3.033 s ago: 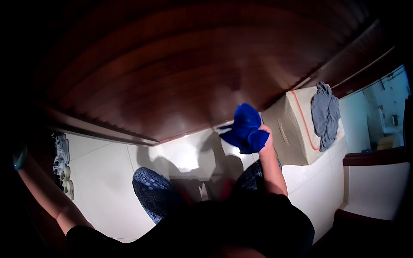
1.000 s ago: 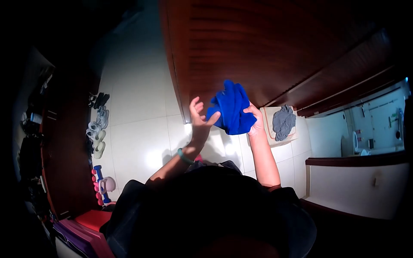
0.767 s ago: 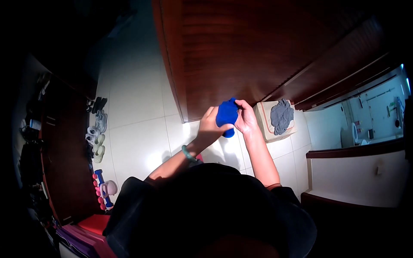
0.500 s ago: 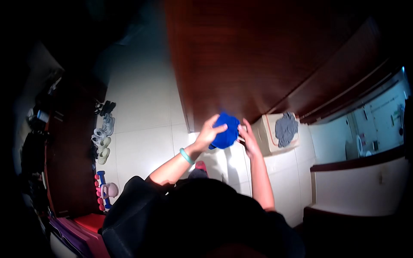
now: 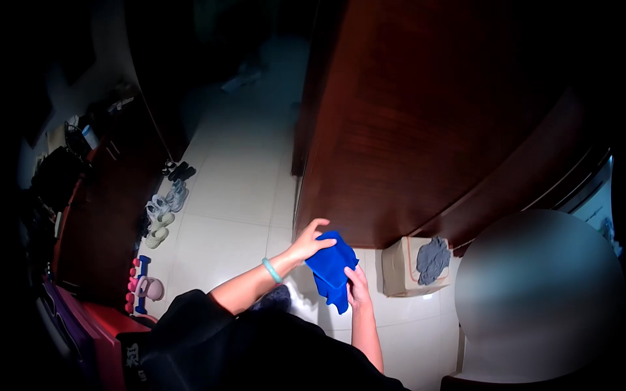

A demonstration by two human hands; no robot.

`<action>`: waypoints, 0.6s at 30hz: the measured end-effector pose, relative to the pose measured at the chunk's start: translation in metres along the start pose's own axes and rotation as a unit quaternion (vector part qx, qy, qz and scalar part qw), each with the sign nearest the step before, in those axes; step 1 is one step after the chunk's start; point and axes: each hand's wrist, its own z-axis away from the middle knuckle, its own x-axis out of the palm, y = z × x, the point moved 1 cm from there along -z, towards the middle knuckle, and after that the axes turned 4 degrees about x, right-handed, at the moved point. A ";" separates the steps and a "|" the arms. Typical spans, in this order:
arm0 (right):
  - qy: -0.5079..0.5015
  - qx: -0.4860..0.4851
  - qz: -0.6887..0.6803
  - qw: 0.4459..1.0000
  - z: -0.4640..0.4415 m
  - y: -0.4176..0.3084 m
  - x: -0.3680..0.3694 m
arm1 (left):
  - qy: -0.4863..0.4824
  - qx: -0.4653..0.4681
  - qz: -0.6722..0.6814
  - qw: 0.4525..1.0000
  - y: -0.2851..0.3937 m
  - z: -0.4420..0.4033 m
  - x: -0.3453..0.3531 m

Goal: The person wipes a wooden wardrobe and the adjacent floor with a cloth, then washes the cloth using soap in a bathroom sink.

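A blue cloth (image 5: pixel 331 264) hangs between my two hands, its upper part flat and its lower end loose. My left hand (image 5: pixel 314 242), with a pale green bangle on the wrist, pinches the cloth's upper left edge between thumb and fingers. My right hand (image 5: pixel 357 285) grips the right edge lower down. To the right, a crumpled grey cloth (image 5: pixel 433 260) lies on a beige box (image 5: pixel 396 267) with orange piping, beside the dark wooden panel.
A tall reddish-brown wooden panel (image 5: pixel 417 130) stands ahead. Several shoes (image 5: pixel 167 208) line the left cabinet (image 5: pixel 111 215) on the tiled floor (image 5: pixel 228 195). Pink and blue dumbbells (image 5: pixel 141 287) lie nearer. A blurred round patch covers the lower right.
The blue cloth was bunched and is now spread out, its end hanging down. My right hand has closed on its edge. The view has swung left, and the left cabinet shows more.
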 end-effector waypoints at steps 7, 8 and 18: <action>0.088 -0.138 0.454 0.876 -0.048 -0.019 0.048 | -0.019 0.004 0.109 0.994 -0.025 0.008 -0.019; 0.071 -0.181 0.537 0.821 -0.055 -0.023 0.064 | -0.054 0.036 0.203 0.977 -0.007 0.009 -0.018; 0.241 -0.383 0.377 0.808 -0.158 -0.088 0.175 | 0.053 0.394 0.046 0.916 0.133 -0.091 -0.111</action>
